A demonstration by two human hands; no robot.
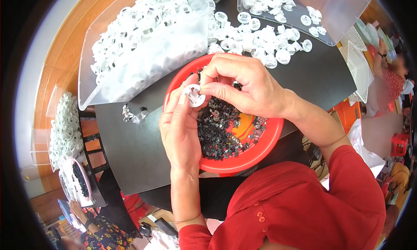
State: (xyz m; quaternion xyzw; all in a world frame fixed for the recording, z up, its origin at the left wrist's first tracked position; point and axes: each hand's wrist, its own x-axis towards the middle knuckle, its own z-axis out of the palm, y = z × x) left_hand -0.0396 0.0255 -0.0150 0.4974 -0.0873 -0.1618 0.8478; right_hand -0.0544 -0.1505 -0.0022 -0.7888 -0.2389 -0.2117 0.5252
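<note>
Over a red plastic basin (270, 142), my left hand (180, 128) grips a round white plastic part (193, 96) between thumb and fingers, its hollow side facing up. My right hand (243, 82) is closed in a pinch at the part's right edge. Whatever small piece lies between those right fingertips is too small to make out. Below both hands the basin holds many small black pieces (217, 139), with some clear or shiny ones among them. An orange-yellow patch of the basin's bottom shows through on the right.
A clear plastic bin (143, 87) heaped with white parts stands at the far left of the dark table (130, 163). Loose white parts (273, 43) lie behind the basin, beside a second clear bin (330, 28). Small scraps (134, 114) sit left. Other people work at both sides.
</note>
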